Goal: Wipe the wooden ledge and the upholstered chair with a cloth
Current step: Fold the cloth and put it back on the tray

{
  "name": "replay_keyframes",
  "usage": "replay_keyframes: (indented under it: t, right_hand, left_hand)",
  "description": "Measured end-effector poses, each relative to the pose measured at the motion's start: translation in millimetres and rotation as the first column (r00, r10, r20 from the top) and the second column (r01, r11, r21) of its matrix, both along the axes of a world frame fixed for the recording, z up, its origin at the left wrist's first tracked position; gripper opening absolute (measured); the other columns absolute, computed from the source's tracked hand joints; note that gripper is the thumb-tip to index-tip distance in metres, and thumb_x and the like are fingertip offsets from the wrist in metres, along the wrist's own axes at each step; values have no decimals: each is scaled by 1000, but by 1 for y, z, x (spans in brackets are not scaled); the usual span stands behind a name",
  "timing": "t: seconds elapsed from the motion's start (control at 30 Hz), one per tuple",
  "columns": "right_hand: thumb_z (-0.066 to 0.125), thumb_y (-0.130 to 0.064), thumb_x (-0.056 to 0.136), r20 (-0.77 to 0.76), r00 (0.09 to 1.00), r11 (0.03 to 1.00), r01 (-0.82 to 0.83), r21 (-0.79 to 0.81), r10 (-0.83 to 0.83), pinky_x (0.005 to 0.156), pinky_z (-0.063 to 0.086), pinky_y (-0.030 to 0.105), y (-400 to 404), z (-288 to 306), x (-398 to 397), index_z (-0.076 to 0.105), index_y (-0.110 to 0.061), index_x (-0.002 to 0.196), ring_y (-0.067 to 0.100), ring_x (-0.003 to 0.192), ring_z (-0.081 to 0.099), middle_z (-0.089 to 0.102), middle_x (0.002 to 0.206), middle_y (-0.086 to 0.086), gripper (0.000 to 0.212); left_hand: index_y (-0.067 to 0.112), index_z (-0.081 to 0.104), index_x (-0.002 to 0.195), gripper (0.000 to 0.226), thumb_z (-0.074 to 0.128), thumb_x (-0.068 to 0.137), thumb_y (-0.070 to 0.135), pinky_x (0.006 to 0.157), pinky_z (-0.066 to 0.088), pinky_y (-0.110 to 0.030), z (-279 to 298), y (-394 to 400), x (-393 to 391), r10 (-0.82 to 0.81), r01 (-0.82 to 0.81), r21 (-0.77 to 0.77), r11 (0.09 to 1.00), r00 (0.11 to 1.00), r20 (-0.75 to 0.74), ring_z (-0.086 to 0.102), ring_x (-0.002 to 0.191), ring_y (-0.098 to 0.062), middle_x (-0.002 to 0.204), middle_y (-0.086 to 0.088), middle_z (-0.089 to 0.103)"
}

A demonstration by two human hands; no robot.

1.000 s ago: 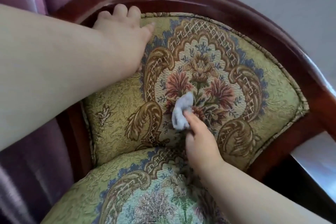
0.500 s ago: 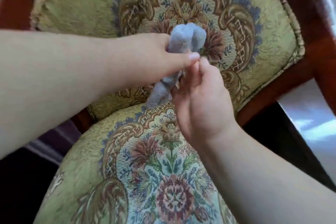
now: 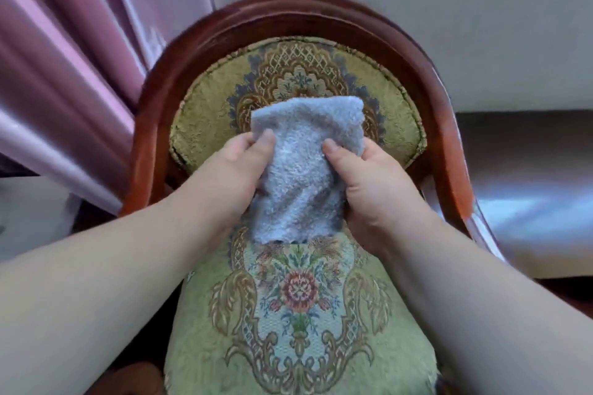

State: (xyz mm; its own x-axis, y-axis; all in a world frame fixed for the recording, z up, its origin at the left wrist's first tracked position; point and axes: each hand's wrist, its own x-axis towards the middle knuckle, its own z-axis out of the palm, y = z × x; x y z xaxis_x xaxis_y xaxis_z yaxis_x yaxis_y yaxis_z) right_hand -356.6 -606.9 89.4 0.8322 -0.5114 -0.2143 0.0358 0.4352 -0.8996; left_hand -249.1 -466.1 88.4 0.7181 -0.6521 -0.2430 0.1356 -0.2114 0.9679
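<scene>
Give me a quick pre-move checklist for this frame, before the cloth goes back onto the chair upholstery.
1. Cloth held: ok. The left hand and right hand both pinch the grey cloth.
2. Cloth opened out: ok, it hangs spread between the hands, though rumpled.
3. Cloth touching the chair: cannot tell; it seems held in front of the backrest.
4. Seat cushion free of objects: ok.
5. Wooden frame in view and unobstructed: ok.
6. Cloth damp or clean: cannot tell.

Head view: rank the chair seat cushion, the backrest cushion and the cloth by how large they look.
1. seat cushion, though nearest the camera.
2. backrest cushion, partly hidden.
3. cloth, spread between the left hand and right hand.
</scene>
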Motion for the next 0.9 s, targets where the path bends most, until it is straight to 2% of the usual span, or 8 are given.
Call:
replay_keyframes:
  t: [0.1,0.2,0.47,0.53,0.63,0.73,0.83,0.9]
  right_hand:
    - [60,-14,96,7,1000,999,-14,-50,14,85,55,58,19,39,-4,57,-4,115,38,98,69,70,109,23,22]
    - [65,-24,89,-8,999,991,-43,-128,42,84,55,58,39,73,-2,63,-13,109,33,96,71,73,105,15,23]
    - [58,-33,84,-71,976,943,-217,-252,205,91,50,61,134,136,23,69,-27,96,33,103,67,73,107,12,17]
    - [58,-37,82,-114,977,925,-209,-317,181,89,52,59,158,142,25,65,-34,98,28,101,68,73,106,8,17]
    - [63,-50,74,-199,979,864,-128,-486,33,64,53,36,210,163,30,47,-55,91,-5,73,64,69,87,-9,23]
    - [67,-50,73,-192,975,826,-14,-563,-114,52,43,20,265,181,43,39,-48,83,-8,52,52,59,72,-19,30]
    - [61,-46,78,-204,977,831,-59,-553,-66,52,37,32,314,180,64,44,-36,79,0,46,41,51,56,-20,19]
    - [59,-36,85,-211,977,850,-83,-519,-33,60,41,34,337,176,87,58,-35,84,2,56,50,59,63,-19,2]
  left_hand:
    - [24,67,109,49,72,70,53,81,56,-44,42,22,-16,-29,29,-2,1000,998,51,73,93,-26,103,-5,76]
    - [32,73,95,34,67,70,54,81,57,-45,81,44,-17,162,-159,-29,987,981,107,74,86,-24,94,-2,78]
    - [42,66,87,34,54,70,67,87,53,-55,142,149,-19,476,-480,-30,877,858,194,70,92,-32,93,-6,75]
    - [41,59,92,25,50,78,60,82,54,-41,149,174,-22,504,-526,11,850,819,274,68,85,-13,86,6,71]
    - [42,40,98,16,52,91,34,60,42,-22,164,227,-19,600,-625,-19,781,741,300,55,59,9,75,19,61]
    - [41,41,89,21,50,94,23,48,36,-18,182,287,-7,533,-583,48,811,771,349,48,48,1,60,16,53]
    - [38,50,81,28,47,95,14,45,31,-18,190,337,15,406,-477,102,873,827,388,38,43,-3,53,13,46]
    - [35,58,80,30,47,96,12,45,30,-18,193,363,42,363,-442,137,886,848,385,39,42,-2,52,12,45]
